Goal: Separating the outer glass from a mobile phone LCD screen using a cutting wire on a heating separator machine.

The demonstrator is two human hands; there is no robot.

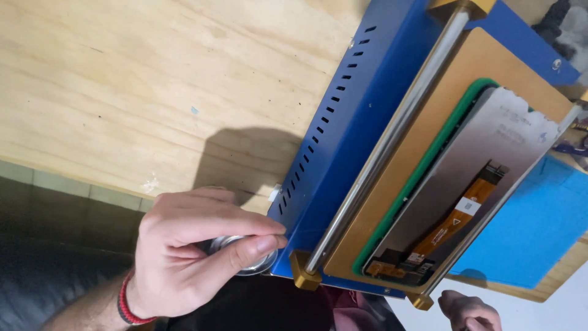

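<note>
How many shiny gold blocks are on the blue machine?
3 show. One gold block sits at the near end of the silver rod, by the left hand; one at the bottom corner; one at the top edge. More may be hidden.

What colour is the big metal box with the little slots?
Blue, the slotted box, seen from the head camera.

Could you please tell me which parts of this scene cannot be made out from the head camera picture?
- Silver knob: mostly covered by the left hand.
- Right hand: cut off by the bottom edge; grip unclear.
- Blue machine: front face hidden, seen from above.
- Screen panel: its print is too small.
</note>
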